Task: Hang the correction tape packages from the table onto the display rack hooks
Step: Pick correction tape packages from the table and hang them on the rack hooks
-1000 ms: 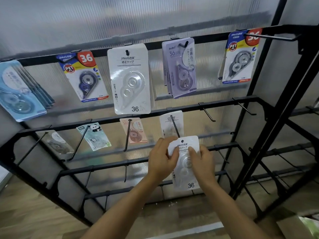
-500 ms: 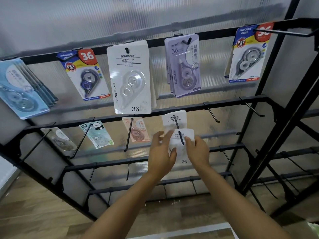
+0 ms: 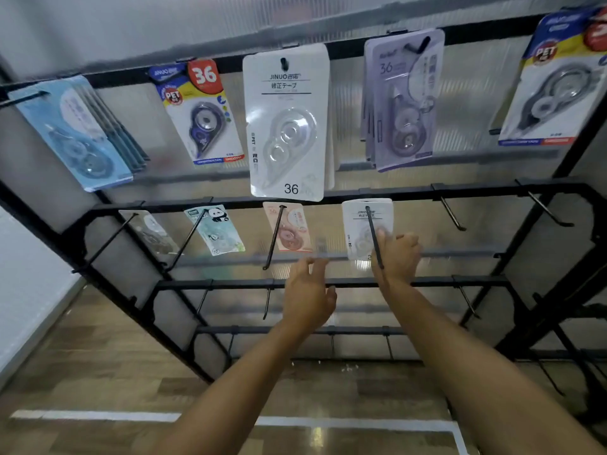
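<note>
A small white correction tape package (image 3: 358,224) hangs on a black hook (image 3: 374,238) in the second row of the black display rack (image 3: 410,192), pushed well back along the hook. My right hand (image 3: 399,254) holds its lower right part with curled fingers and covers that corner. My left hand (image 3: 308,290) hovers below and left of the package, fingers spread and touching nothing. No table is in view.
The top row holds a large white package (image 3: 289,126), purple ones (image 3: 404,103), blue-yellow ones (image 3: 203,116) and a light blue stack (image 3: 75,133). A pink package (image 3: 289,228) and a panda package (image 3: 215,229) hang left of mine. Bare hooks (image 3: 453,215) stick out to the right.
The white package has slid further back along the hook. My left hand has let go of it and dropped away to the lower left. My right hand stays on the package.
</note>
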